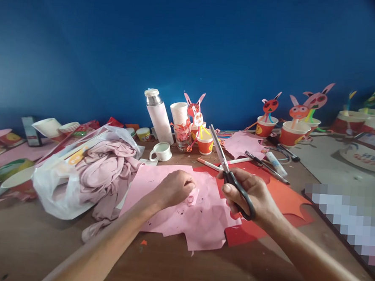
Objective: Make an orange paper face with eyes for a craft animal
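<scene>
My left hand (175, 190) rests in a curled shape on a large sheet of pink paper (208, 222), which has ragged edges and dark specks. A small curl of pink paper (192, 199) sits at its fingertips, and I cannot tell whether it is pinched. My right hand (246, 190) grips black-handled scissors (235, 186) with the steel blades (218, 146) closed and pointing up and away. Beneath that hand and partly under the pink sheet lies a sheet of red paper (272, 209) with a cut, pointed outline.
A white thermos flask (159, 116), a white mug (160, 151), marker pens (209, 164) and a glue tube (275, 163) stand or lie beyond the paper. Paper cups with paper animal figures (291, 133) line the back. A plastic bag with pink cloth (80, 176) sits left on the wooden table (35, 241).
</scene>
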Motion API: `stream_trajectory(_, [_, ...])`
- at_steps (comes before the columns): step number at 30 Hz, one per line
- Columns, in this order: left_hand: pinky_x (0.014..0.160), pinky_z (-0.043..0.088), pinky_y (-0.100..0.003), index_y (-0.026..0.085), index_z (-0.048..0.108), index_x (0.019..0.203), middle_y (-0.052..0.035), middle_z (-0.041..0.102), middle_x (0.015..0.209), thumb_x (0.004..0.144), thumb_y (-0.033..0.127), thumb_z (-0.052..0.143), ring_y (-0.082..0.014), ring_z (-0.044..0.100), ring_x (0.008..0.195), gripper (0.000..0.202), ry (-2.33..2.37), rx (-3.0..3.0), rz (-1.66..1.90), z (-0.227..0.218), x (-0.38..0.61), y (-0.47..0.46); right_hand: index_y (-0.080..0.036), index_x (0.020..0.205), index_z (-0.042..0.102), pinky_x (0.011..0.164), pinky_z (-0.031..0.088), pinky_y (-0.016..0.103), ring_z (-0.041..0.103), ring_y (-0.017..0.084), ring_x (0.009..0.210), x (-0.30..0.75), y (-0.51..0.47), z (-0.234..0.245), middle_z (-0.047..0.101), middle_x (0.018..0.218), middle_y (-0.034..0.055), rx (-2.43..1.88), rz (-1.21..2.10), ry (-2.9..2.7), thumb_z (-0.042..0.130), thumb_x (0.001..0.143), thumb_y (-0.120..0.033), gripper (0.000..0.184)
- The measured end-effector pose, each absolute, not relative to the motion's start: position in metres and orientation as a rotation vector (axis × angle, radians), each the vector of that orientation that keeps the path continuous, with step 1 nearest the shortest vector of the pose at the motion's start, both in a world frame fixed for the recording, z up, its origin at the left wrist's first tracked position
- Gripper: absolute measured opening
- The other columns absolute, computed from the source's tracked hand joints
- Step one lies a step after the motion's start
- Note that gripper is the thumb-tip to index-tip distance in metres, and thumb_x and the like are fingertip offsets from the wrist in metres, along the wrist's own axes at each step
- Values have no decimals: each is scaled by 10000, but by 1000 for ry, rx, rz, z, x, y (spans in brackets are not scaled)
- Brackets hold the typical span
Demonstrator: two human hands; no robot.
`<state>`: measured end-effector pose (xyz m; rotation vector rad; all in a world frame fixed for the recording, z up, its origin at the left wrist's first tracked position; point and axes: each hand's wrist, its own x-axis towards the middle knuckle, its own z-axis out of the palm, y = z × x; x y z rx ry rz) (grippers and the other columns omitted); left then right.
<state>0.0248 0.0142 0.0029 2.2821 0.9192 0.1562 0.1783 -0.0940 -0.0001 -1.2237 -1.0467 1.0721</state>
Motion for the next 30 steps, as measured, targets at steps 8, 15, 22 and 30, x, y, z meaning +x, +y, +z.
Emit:
stream_trajectory(8, [532,273,-238,173,442,525,12,509,582,671,119,410,-124,438,563,159,846,2442,200,-4,33,-3,-159,873,590,320,413,163,472,57,356,185,-99,7,489,487,-82,-1194,916,-1046,717,619,-375,357])
stream_trajectory(15, [526,256,-246,167,446,535,-10,494,645,699,137,461,-129,437,583,168,787,2630,193,-24,40,-7,-165,857,589,321,421,176,468,64,324,198,-101,18,489,429,-87,-1242,737,-1083,694,640,-402,338])
stream_trajectory(22, [529,270,-243,174,469,552,4,496,605,676,112,473,-130,437,570,138,780,2607,192,-22,47,-8,-159,862,590,317,408,163,475,59,332,200,-102,19,490,437,-87,-1242,754,-1093,708,629,-404,358])
stream_trajectory(30, [599,375,-227,165,599,678,-16,613,718,730,169,459,-139,530,653,150,818,2367,483,19,39,22,-169,872,595,320,420,174,490,69,338,199,-102,16,491,450,-78,-1259,731,-1116,675,671,-399,315])
